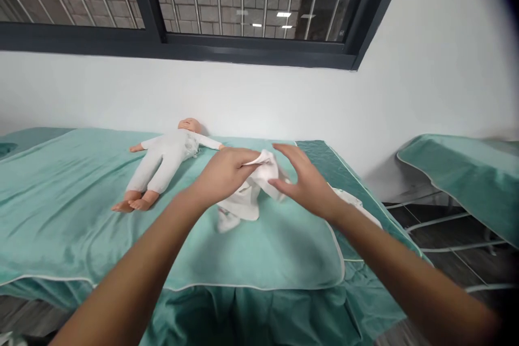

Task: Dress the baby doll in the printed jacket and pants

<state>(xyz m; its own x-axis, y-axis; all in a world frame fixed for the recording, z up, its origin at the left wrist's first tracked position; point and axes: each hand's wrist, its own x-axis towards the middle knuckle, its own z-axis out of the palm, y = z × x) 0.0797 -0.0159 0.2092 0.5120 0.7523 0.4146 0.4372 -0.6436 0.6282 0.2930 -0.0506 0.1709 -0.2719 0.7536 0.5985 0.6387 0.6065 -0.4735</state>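
My left hand (227, 173) is closed on the edge of a small white cloth garment (247, 200), pinched between thumb and fingers. The garment hangs crumpled over the bed; its exact cut is hard to make out. Just right of the cloth, my right hand (304, 181) is open, thumb and fingers spread apart, its fingertips close to the fabric. A baby doll (166, 154) with a white cloth body lies on its back to the left of my hands, head toward the wall and bare feet toward me.
A green sheet (73, 216) with white piping covers the bed. Another white cloth (357, 205) lies beyond my right forearm. A second green-covered bed (466, 173) on metal legs stands at the right. Behind is a white wall (259, 100) under a dark-framed barred window (259, 51).
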